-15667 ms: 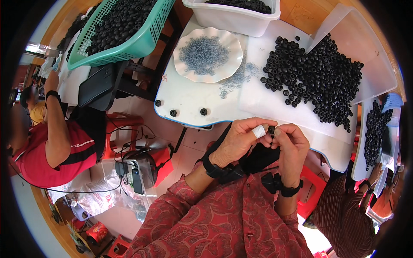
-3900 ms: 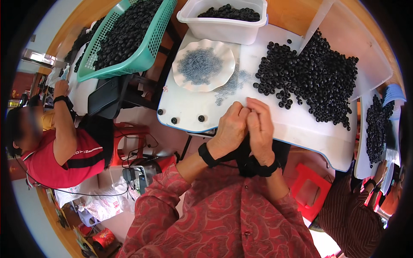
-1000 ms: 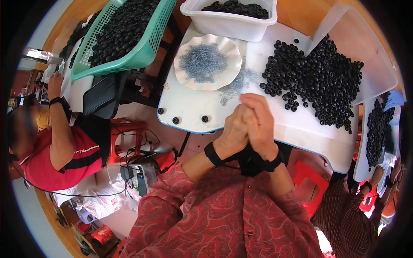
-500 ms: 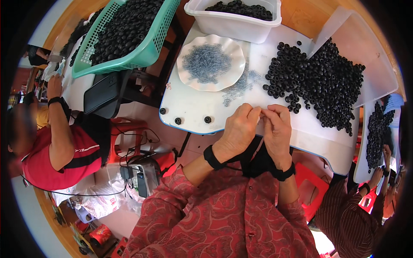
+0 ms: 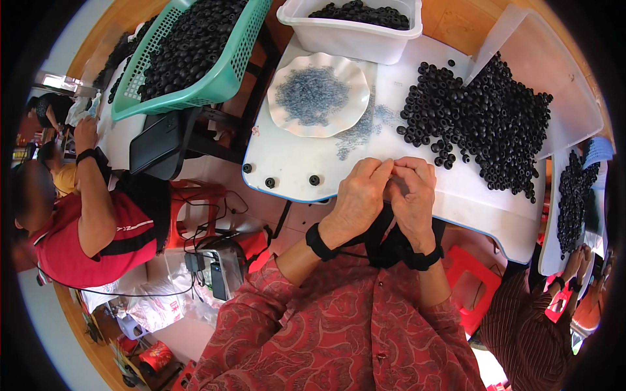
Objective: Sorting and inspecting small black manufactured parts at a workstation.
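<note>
At the centre of the frame, just above the table's near edge, the fingertips of the left hand (image 5: 357,201) and right hand (image 5: 416,201) are brought together, fingers bent and drawn narrow; whether anything is pinched between them cannot be told. The clasp seen a second ago has been loosened into this fingertip meeting, which suggests finer finger work than firm pressing. Left of the hands, three single black beads (image 5: 314,180) are spaced apart along the rim of the white table (image 5: 290,171), left where they were. Beyond them, tiny translucent rings (image 5: 312,96) are heaped on a scalloped plate (image 5: 358,107), and more are scattered beside it. At upper right, a pile of black ring-shaped beads (image 5: 502,117) is spread before a clear plastic bin (image 5: 568,124). Farther up, black pieces are held in a white tub (image 5: 345,34) and a green basket (image 5: 225,76).
</note>
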The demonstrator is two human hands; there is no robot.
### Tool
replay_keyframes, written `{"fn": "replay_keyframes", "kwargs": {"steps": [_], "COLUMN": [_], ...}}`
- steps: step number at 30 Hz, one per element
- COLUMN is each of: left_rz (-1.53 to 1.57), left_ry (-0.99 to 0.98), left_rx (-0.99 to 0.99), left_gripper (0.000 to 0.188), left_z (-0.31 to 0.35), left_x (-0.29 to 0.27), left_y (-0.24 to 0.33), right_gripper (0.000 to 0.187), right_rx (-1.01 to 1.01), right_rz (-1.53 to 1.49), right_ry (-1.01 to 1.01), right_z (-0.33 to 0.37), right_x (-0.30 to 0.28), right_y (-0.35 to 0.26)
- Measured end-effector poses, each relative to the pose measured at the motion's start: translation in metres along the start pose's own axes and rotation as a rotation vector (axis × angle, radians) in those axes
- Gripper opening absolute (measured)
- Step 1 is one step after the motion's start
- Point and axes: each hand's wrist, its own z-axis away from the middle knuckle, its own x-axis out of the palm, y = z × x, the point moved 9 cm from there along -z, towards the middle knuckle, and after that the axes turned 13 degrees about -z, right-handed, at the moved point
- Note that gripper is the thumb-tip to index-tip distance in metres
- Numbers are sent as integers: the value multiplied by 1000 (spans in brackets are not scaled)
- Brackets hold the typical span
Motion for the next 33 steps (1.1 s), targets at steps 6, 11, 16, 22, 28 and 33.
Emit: {"fn": "replay_keyframes", "kwargs": {"steps": [6,11,16,22,28,33], "left_rz": [12,117,465,954,1071,1321], "left_ry": [33,71,21,-115,-160,-242], "left_rx": [-32,-74,-277,-461,-433,-493], "left_gripper": [41,37,25,23,25,25], "left_z": [1,2,5,13,20,32], "left_x": [-2,0,2,0,-5,15], "left_y": [0,-9,-20,-3,23,37], "right_gripper": [24,21,14,14,22,20], "right_rx": [-41,-73,-101,-32,-24,106], "right_rz": [32,40,-56,-209,-251,-387], "right_ry": [36,55,110,127,124,191], "right_z": [1,3,7,18,29,44], "right_x": [3,3,-6,-27,-52,-68], "right_y": [1,-3,-14,-36,-58,-56]}}
